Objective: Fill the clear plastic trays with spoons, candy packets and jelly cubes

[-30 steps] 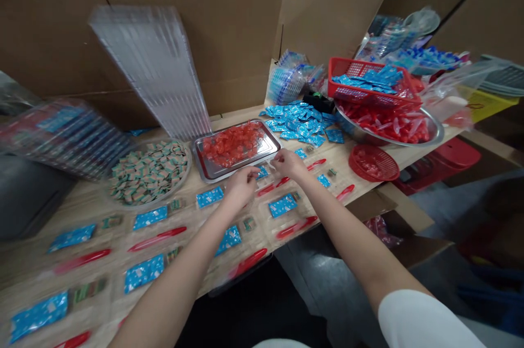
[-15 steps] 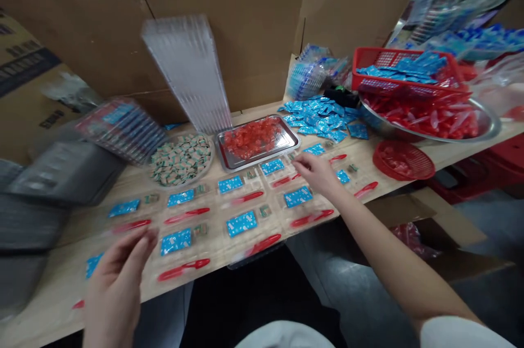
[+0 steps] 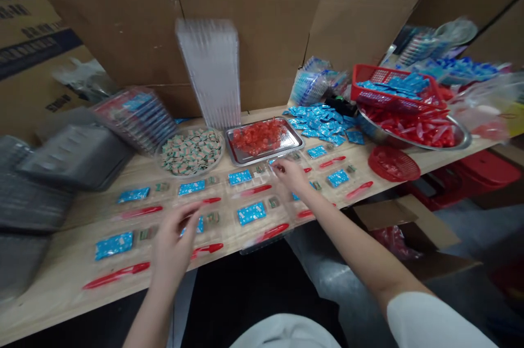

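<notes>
My right hand (image 3: 289, 175) reaches over the wooden table (image 3: 73, 261) just below the metal tray of red wrapped candies (image 3: 264, 139); its fingers are pinched together on something small I cannot make out. My left hand (image 3: 177, 243) hovers over the rows of clear trays holding blue packets (image 3: 251, 213) and red spoons (image 3: 272, 233); its fingers are spread and hold nothing. A round dish of green and brown sweets (image 3: 191, 151) sits left of the metal tray.
A tall stack of clear trays (image 3: 210, 72) leans on the cardboard wall. Loose blue packets (image 3: 321, 119), a red basket (image 3: 393, 89), a steel bowl of red spoons (image 3: 413, 127) and a small red basket (image 3: 393, 163) are at the right. Filled tray stacks (image 3: 137, 116) lie left.
My left hand pulled away from the metal tray to the near left, then came forward over the tray rows. My right hand stayed near the metal tray. The view swung left.
</notes>
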A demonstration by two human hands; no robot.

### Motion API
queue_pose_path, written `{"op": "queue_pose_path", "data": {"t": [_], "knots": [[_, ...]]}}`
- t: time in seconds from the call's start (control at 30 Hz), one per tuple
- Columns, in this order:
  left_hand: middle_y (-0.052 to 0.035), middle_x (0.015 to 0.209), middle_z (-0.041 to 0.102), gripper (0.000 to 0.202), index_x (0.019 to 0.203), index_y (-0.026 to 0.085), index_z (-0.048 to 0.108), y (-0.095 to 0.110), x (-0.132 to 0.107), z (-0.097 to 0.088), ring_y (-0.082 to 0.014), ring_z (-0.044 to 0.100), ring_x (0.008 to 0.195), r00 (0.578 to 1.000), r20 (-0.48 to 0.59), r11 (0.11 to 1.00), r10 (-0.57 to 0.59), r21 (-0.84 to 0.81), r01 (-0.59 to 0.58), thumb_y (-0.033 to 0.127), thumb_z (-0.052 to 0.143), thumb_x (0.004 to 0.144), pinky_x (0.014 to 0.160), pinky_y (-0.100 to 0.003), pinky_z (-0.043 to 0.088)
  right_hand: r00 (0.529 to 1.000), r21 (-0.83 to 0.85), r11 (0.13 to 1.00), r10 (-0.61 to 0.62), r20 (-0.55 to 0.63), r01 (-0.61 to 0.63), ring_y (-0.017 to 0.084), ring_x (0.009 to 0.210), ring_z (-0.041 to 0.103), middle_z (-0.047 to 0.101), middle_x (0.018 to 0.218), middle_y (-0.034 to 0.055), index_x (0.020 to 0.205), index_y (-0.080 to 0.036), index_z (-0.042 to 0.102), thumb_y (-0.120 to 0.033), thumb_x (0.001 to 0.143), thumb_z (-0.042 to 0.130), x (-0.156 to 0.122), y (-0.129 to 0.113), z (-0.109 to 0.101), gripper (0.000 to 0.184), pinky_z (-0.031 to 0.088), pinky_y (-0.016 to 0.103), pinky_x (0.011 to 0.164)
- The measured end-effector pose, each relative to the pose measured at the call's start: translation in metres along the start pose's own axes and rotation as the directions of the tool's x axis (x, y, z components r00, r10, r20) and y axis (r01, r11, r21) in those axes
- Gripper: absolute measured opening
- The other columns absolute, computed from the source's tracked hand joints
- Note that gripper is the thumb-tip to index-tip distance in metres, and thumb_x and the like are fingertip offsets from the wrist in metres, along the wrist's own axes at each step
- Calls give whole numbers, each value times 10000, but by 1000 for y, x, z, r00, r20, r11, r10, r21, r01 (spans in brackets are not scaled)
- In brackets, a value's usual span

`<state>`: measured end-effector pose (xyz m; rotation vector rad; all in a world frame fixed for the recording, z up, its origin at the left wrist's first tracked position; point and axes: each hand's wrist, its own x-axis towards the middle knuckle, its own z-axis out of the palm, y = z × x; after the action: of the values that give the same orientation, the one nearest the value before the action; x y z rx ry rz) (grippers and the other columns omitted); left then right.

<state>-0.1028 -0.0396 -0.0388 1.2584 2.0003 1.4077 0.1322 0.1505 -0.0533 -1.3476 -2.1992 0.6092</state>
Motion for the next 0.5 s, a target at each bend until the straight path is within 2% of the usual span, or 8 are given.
{"op": "queue_pose_path", "data": {"t": [0.03, 0.07, 0.1, 0.13, 0.23, 0.3, 0.4, 0.5], "knots": [[-52, 1029, 668, 220, 990, 236, 665, 2, 10, 12, -220, 604, 989, 983, 140, 985, 118, 108, -133, 260, 560, 798, 913, -369, 463, 999, -36, 999, -30, 29, 31, 148, 798, 559, 634, 846, 44, 891, -170, 678, -157, 804, 535, 13, 2, 0, 167, 401, 247, 757], [-64, 1067, 661, 249, 1020, 230, 658, 4, 21, 26, -227, 590, 1031, 943, 255, 949, 215, 172, -263, 220, 522, 813, 930, -376, 451, 997, -61, 996, -55, 60, 59, 142, 814, 555, 633, 866, 42, 882, -176, 678, -167, 807, 542, 23, 1, 1, 156, 393, 240, 767], [-84, 1109, 646, 296, 1072, 209, 638, 6, 33, 41, -229, 576, 1061, 884, 375, 896, 279, 229, -380, 177, 490, 818, 950, -381, 437, 994, -80, 994, -69, 87, 76, 137, 822, 551, 633, 880, 40, 872, -180, 677, -179, 807, 551, 30, -1, 5, 142, 387, 233, 770], [-105, 1156, 623, 340, 1116, 180, 615, 7, 45, 56, -228, 560, 1091, 841, 445, 838, 308, 291, -462, 134, 452, 822, 970, -384, 422, 991, -100, 992, -72, 111, 83, 135, 819, 550, 634, 881, 39, 859, -181, 676, -192, 804, 562, 36, -3, 9, 127, 383, 228, 761], [-96, 1264, 561, 418, 1208, 160, 553, 9, 75, 98, -206, 501, 1171, 771, 540, 778, 337, 301, -551, 89, 432, 813, 1025, -353, 370, 987, -129, 991, -23, 160, 44, 135, 761, 553, 647, 815, 30, 808, -175, 670, -202, 770, 599, 45, -6, 25, 85, 378, 219, 687], [-85, 1295, 538, 435, 1242, 162, 522, 8, 86, 117, -205, 483, 1184, 737, 585, 754, 338, 301, -584, 103, 444, 818, 1029, -349, 362, 983, -141, 990, 17, 183, 9, 131, 725, 558, 657, 783, 20, 793, -179, 666, -191, 760, 595, 50, -3, 32, 80, 369, 213, 642], [-90, 1284, 545, 406, 1239, 153, 521, 6, 90, 132, -226, 473, 1176, 706, 632, 714, 320, 329, -619, 135, 434, 844, 1018, -370, 362, 978, -159, 986, 72, 198, -41, 127, 705, 570, 673, 779, 10, 798, -192, 665, -186, 769, 560, 56, 3, 35, 109, 360, 210, 607], [-83, 1264, 557, 364, 1204, 165, 546, 5, 90, 134, -230, 471, 1160, 692, 656, 684, 301, 358, -636, 154, 407, 869, 1010, -378, 360, 971, -183, 980, 115, 209, -76, 131, 703, 580, 684, 780, 9, 781, -198, 665, -200, 768, 553, 61, 4, 34, 112, 352, 216, 591]]}}
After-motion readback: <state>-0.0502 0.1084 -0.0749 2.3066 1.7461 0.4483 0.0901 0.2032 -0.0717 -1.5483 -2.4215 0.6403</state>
